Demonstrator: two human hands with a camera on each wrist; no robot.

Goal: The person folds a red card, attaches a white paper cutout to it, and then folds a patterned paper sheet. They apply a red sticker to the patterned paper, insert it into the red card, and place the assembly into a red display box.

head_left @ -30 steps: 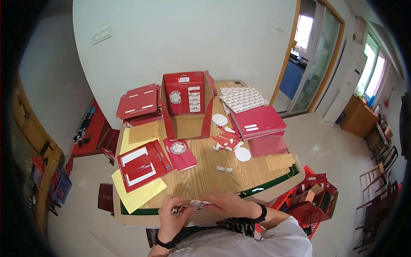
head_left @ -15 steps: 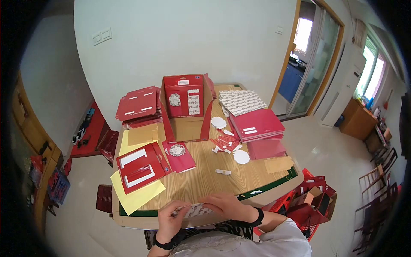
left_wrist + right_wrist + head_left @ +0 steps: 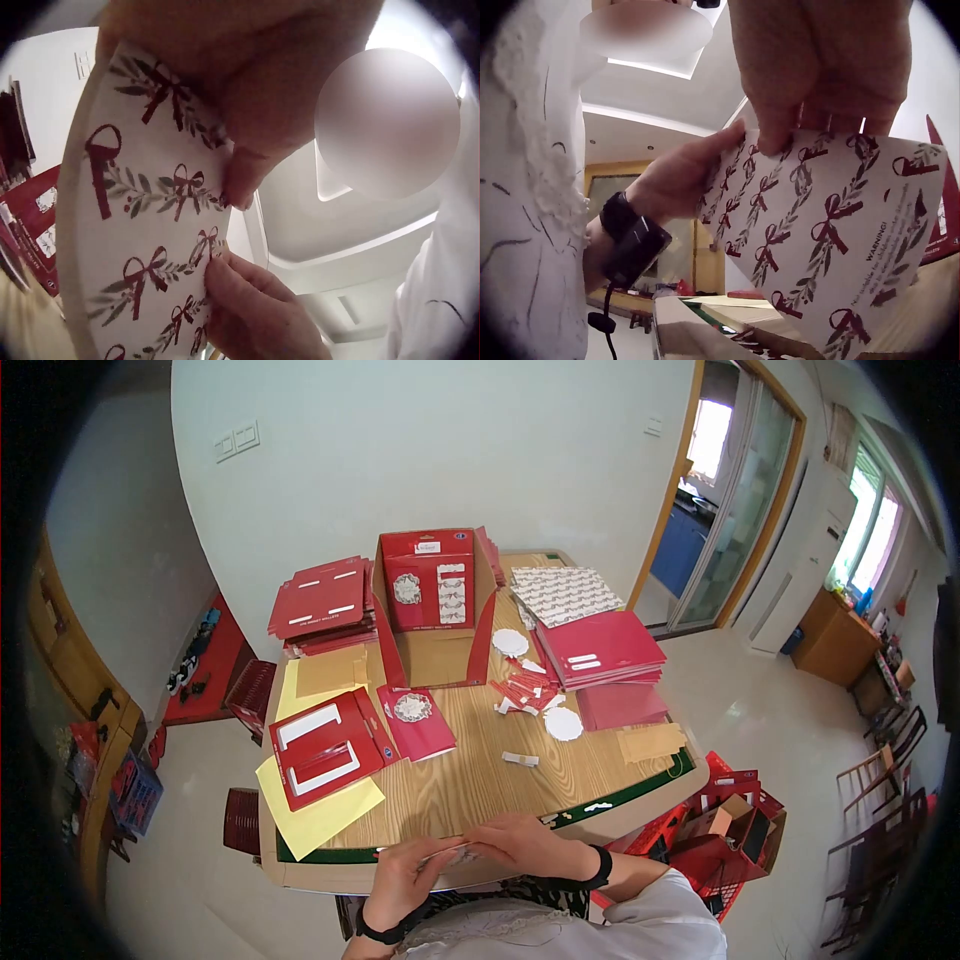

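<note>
Both hands hold a card sheet (image 3: 810,225) printed with leafy garlands and dark red bows, close to the front edge of the table. My left hand (image 3: 402,880) pinches one end of it between thumb and fingers. The right hand (image 3: 522,846) grips along its upper edge, thumb on the printed face in the right wrist view. Small warning text shows near one end of the sheet there. From the head view the sheet is nearly edge-on and mostly hidden by the hands.
An upright open red box (image 3: 432,585) stands at the table's back. Red folders (image 3: 320,600) are stacked left of it. To the right lie patterned sheets (image 3: 565,595) and pink-red cards (image 3: 605,650). Paper scraps (image 3: 525,690) and white scalloped labels (image 3: 563,724) lie mid-table.
The patterned face of the sheet turned toward the head view half a second ago and has now tipped nearly edge-on. The hands have drawn closer together, still holding it.
</note>
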